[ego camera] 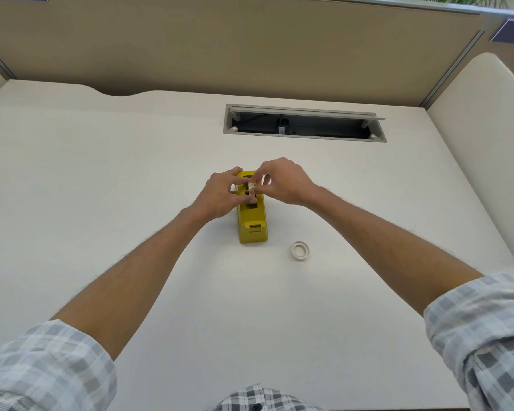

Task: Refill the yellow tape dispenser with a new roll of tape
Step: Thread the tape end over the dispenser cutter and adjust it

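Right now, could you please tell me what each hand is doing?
Left hand: fingers curled on the yellow tape dispenser, at the roll in its slot.
Right hand: pinching that same roll.

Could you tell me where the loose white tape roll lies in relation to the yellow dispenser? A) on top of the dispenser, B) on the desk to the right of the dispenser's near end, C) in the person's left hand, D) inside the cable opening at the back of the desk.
B: the loose white tape roll lies flat on the desk, right of the near end of the yellow dispenser and apart from it.
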Demonstrator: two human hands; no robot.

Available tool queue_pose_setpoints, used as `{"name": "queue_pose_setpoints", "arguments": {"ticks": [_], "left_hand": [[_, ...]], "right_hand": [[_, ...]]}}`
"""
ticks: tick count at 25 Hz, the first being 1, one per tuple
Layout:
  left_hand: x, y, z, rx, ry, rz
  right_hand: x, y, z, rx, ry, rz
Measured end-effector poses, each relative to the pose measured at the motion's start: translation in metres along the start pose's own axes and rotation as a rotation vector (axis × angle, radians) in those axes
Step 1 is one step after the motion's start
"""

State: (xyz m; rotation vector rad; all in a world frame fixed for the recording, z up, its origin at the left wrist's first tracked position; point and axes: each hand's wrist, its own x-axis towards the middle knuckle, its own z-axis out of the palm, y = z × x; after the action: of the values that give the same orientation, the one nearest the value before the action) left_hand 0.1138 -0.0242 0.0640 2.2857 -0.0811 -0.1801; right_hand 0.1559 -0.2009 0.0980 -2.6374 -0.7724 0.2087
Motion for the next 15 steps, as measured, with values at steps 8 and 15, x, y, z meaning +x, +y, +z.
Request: {"name": "queue_pose_setpoints", "arguments": {"ticks": [8,15], "left_hand": [[0.002,0.002,0.000,0.060,0.002,-0.025],[0.002,0.001,0.001,0.024,-0.016,-0.013]], "right_hand": [[-0.001,-0.004,0.000,-0.092,0.077,-0.031],[0.011,-0.009,-0.004,-0.068,-0.024,0.016]]}}
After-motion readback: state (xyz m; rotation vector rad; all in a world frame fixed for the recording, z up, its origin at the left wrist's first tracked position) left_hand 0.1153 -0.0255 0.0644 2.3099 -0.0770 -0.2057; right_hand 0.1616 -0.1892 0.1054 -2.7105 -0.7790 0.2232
